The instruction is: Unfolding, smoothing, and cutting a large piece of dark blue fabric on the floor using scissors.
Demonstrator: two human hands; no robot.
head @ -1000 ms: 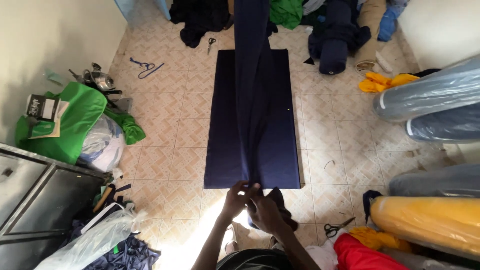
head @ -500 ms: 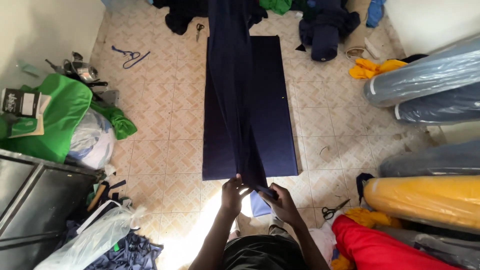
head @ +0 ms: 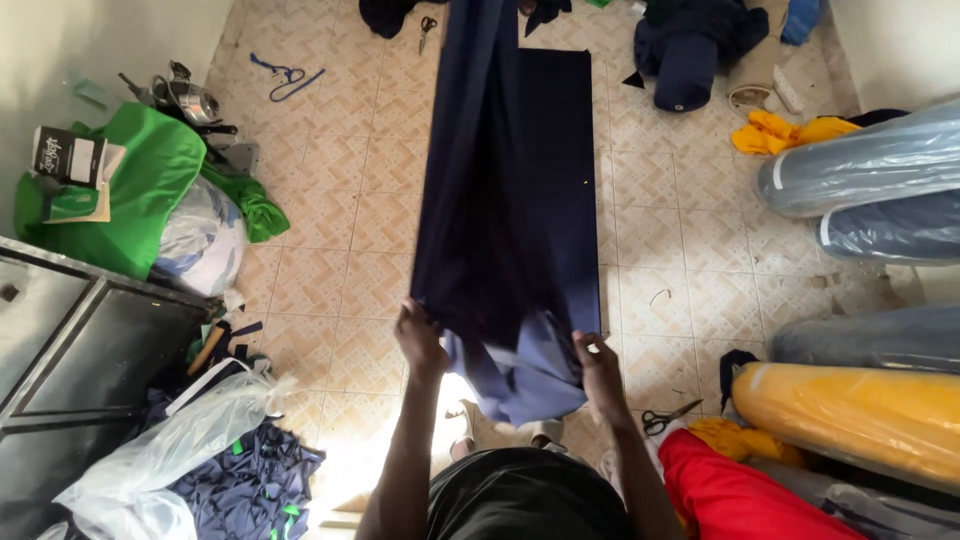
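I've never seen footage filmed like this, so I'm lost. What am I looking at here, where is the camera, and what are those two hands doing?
The camera sits on a person's head and looks straight down, so you see their own arms. The left hand and right hand each grip a side of a long navy cloth stretched over the tiled floor. Around it lie scissors, rolls of fabric including a yellow roll, and a green cloth heap.
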